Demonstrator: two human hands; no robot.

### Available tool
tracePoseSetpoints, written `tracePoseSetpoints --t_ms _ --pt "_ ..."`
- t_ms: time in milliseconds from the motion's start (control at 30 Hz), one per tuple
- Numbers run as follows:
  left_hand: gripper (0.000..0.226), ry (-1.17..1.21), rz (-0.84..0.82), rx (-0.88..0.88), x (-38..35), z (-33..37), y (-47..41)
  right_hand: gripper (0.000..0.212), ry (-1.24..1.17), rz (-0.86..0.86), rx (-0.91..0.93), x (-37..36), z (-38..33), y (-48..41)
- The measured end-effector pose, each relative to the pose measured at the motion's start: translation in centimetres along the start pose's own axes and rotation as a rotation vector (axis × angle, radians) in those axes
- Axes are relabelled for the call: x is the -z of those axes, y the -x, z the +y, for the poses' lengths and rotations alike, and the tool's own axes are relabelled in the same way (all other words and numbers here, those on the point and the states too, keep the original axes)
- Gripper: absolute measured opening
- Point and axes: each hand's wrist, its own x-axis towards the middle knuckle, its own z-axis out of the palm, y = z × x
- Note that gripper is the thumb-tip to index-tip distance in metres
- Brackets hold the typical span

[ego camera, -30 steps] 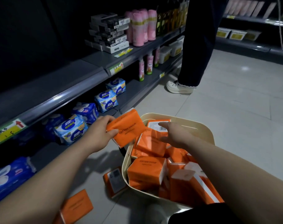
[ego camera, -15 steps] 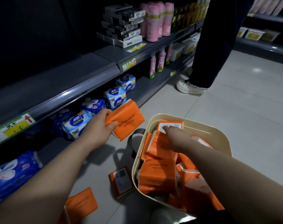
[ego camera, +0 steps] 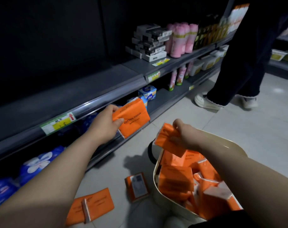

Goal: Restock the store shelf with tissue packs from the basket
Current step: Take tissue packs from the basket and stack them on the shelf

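Two held packs (ego camera: 133, 119) (ego camera: 167, 143), one gripped by left hand (ego camera: 105, 128) fingers (ego camera: 119, 120), one by right hand (ego camera: 185, 137); two floor packs (ego camera: 90, 206) (ego camera: 137, 186).

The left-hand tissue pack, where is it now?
Head view, centre-left: the orange pack, gripped by the left hand, is at the lower shelf's front beside blue packs.

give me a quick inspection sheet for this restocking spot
surface: grey tiled floor; lower shelf of dark metal.
job's things: cream basket holds many orange packs; blue tissue packs sit on the lower shelf.
clutter: two loose packs lie on the floor left of the basket.
grippers: left hand grips a cotton tissue pack by the lower shelf; right hand holds a second orange pack above the basket.
cables: nothing seen
surroundings: another person's legs in the aisle; black-and-white boxes and pink bottles on the upper shelf.
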Motion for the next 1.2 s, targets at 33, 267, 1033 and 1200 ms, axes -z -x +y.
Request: tracePoseSetpoints --t_ms 33,267,1033,1200 --pt "0.024 -0.010 0.018 0.004 0.9 -0.2 0.4 0.040 -0.043 0.038 0.015 0.5 -1.1 0.1" --pt "0.038 -0.031 0.149 0.001 8.8 -2.4 3.0 0.045 -0.341 0.218 0.052 3.1 -10.1 0.1" --pt "0.039 -0.192 0.319 0.377 35.0 -17.7 22.4 0.041 -0.602 0.071 0.473 0.4 -42.2 0.9" --pt "0.035 -0.166 0.399 0.387 35.5 -20.5 23.8 0.043 -0.580 0.015 0.503 -1.0 -45.3 1.0"
